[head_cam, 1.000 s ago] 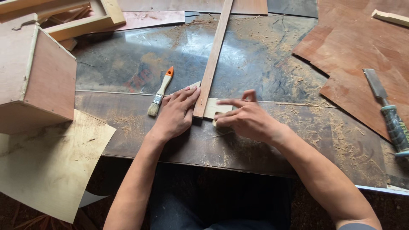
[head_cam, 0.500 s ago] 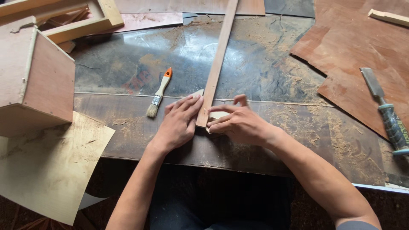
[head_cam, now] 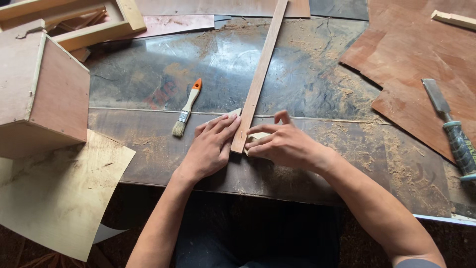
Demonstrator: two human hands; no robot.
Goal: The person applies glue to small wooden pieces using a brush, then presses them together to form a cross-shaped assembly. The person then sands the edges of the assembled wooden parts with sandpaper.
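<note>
I see both hands closed in on the near end of the long wooden strip [head_cam: 259,78], which runs from the centre of the frame up to the top edge. A second ago the right hand [head_cam: 285,145] lay a little further right with its fingers spread looser. Now it has drawn in toward the strip, fingers curled round a small pale wood block [head_cam: 256,137] that sits just beside the strip's end, touching it as far as I can tell. So that hand is gripping the block, pinching it between thumb and fingers.

The left hand [head_cam: 210,147] is open and flat, palm down on the counter [head_cam: 307,84], with its fingertips pressed against the left edge of the strip. It has shifted slightly right since the earlier picture and now lies closer against the wood.

My reading is that the block is being seated tight to the strip's end, with the left hand steadying the strip.

Left of the hands an orange-handled paintbrush [head_cam: 186,108] lies untouched. A chisel with a green handle [head_cam: 452,131] rests at the right edge on a plywood sheet [head_cam: 421,54], and a wooden box [head_cam: 42,94] sits at the upper left.
</note>
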